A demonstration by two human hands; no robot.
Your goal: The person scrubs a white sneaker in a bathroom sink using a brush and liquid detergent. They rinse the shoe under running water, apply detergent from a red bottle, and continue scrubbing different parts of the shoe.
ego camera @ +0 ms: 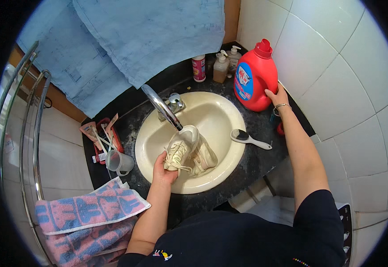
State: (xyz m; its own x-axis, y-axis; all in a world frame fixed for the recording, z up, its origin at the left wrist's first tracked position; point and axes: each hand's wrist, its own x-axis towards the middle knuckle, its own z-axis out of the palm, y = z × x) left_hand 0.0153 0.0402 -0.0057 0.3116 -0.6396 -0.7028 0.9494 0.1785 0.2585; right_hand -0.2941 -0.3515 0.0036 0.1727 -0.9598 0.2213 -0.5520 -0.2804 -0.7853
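Note:
My left hand (pixel 164 170) grips the toe end of a cream lace-up sneaker (pixel 178 152), tilted over the basin with its opening just under the faucet spout (pixel 162 106). A second cream sneaker (pixel 204 157) lies in the oval sink (pixel 141 163), partly behind the first. Over on the right, my right hand (pixel 278 96) holds the handle of a large red detergent jug (pixel 257 78). The jug bears a blue label and has its red cap on. A white-handled scrub brush (pixel 252 139) rests across the right rim of the sink, bristles up.
Pump bottles (pixel 220 68) and a pink-labelled bottle (pixel 199 68) stand behind the sink. At left are a red basket (pixel 114 137) with toothbrushes and a clear plastic mug (pixel 119 162). A pink-and-blue towel (pixel 87 213) hangs beside my left arm near a metal rack (pixel 40 133). White tiles (pixel 327 90) border the right.

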